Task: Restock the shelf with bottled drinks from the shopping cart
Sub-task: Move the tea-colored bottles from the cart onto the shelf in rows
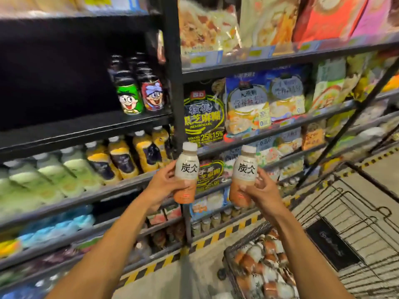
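Note:
My left hand (165,186) grips a cream-and-orange bottled drink (186,169) with a white cap, held upright in front of the shelf post. My right hand (260,193) holds a second identical bottle (245,169) upright beside it, a short gap apart. Below right, the wire shopping cart (345,212) holds several more of the same bottles (263,262) lying in a heap. The dark shelf (75,128) at upper left is mostly bare, with a few cartoon-labelled dark bottles (140,93) at its right end.
Rows of yellow and pale green bottles (97,165) fill the shelf below the bare one. A black upright post (174,83) divides it from shelves of snack bags (248,104) on the right. Yellow-black hazard tape (216,236) lines the floor edge.

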A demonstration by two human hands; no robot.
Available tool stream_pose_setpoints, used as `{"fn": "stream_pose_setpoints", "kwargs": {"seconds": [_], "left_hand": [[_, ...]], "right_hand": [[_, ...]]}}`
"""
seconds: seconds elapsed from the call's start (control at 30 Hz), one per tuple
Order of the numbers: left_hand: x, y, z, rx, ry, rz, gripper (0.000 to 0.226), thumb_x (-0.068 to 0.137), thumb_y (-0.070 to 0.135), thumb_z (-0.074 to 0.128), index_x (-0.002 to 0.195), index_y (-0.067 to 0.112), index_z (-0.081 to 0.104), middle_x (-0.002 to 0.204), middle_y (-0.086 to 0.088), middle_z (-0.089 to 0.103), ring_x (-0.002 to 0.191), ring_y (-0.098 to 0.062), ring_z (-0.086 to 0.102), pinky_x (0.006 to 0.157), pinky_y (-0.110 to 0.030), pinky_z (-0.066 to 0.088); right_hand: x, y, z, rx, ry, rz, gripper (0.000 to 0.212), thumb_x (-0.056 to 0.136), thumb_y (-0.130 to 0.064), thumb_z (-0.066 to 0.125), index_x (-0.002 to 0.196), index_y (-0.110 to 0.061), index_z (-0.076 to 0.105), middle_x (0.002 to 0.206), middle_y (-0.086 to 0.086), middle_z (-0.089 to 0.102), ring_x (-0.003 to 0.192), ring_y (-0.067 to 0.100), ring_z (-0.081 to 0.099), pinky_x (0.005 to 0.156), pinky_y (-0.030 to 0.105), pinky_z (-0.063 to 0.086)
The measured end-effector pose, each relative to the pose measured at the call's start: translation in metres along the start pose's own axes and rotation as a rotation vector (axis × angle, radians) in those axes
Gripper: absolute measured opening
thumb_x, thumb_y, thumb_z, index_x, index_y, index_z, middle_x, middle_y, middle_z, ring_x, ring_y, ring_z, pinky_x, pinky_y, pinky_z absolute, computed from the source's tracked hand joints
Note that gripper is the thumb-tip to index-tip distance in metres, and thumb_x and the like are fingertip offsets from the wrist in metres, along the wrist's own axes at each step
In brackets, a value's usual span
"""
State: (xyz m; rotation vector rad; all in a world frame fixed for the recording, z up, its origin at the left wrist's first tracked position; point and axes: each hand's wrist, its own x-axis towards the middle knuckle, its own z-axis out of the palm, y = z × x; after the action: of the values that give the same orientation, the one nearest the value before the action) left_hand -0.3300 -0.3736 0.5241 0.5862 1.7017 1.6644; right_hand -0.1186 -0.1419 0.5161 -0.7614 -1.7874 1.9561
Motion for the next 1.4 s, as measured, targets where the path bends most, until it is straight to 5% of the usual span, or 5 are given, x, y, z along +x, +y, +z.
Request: {"fn": "stream_pose_setpoints", "kwargs": {"seconds": [0.2,0.63,0.9,1.03,1.4], "left_hand": [[-0.103,0.012,-0.107,-0.032,0.156,0.038,0.089,0.061,0.02,0.097,0.139,0.027,0.057,0.126,0.005,0.072,0.116,-0.016,0.067,0.097,-0.041,0.055],[-0.271,0.072,-0.263,0.015,0.381,0.254,0.062,0.071,0.004,0.088,0.121,0.032,0.064,0.111,0.012,0.076,0.101,-0.011,0.071,0.08,-0.027,0.059],[-0.265,0.111,-0.326,0.083,0.46,0.373,0.066,0.076,0.0,0.083,0.131,0.03,0.063,0.122,0.001,0.074,0.116,-0.02,0.068,0.096,-0.038,0.055],[-0.242,0.137,-0.353,0.121,0.48,0.423,0.073,0.078,-0.002,0.082,0.137,0.032,0.059,0.123,0.004,0.074,0.115,-0.015,0.069,0.091,-0.029,0.057],[-0.162,0.168,-0.429,0.19,0.61,0.462,0.064,0.076,-0.003,0.083,0.132,0.02,0.06,0.124,-0.002,0.073,0.118,-0.019,0.067,0.098,-0.034,0.055]], "right_hand": [[-0.028,-0.01,0.116,-0.057,-0.152,-0.083,0.072,0.071,0.002,0.085,0.134,-0.024,0.06,0.114,0.01,0.079,0.103,0.029,0.074,0.097,0.056,0.054],[-0.105,-0.057,0.335,-0.035,-0.389,-0.233,0.071,0.081,0.007,0.081,0.134,-0.032,0.057,0.12,0.0,0.078,0.114,0.021,0.073,0.098,0.048,0.056],[-0.088,-0.11,0.425,-0.035,-0.51,-0.348,0.078,0.074,-0.011,0.087,0.144,-0.026,0.055,0.126,0.001,0.075,0.106,0.016,0.073,0.083,0.03,0.058],[-0.054,-0.125,0.462,-0.035,-0.541,-0.424,0.074,0.08,-0.001,0.085,0.144,-0.024,0.056,0.134,-0.001,0.071,0.124,0.021,0.068,0.103,0.042,0.055],[0.049,-0.152,0.539,-0.112,-0.559,-0.538,0.066,0.079,0.007,0.084,0.134,-0.019,0.058,0.128,-0.006,0.07,0.121,0.006,0.066,0.101,0.028,0.055]]}}
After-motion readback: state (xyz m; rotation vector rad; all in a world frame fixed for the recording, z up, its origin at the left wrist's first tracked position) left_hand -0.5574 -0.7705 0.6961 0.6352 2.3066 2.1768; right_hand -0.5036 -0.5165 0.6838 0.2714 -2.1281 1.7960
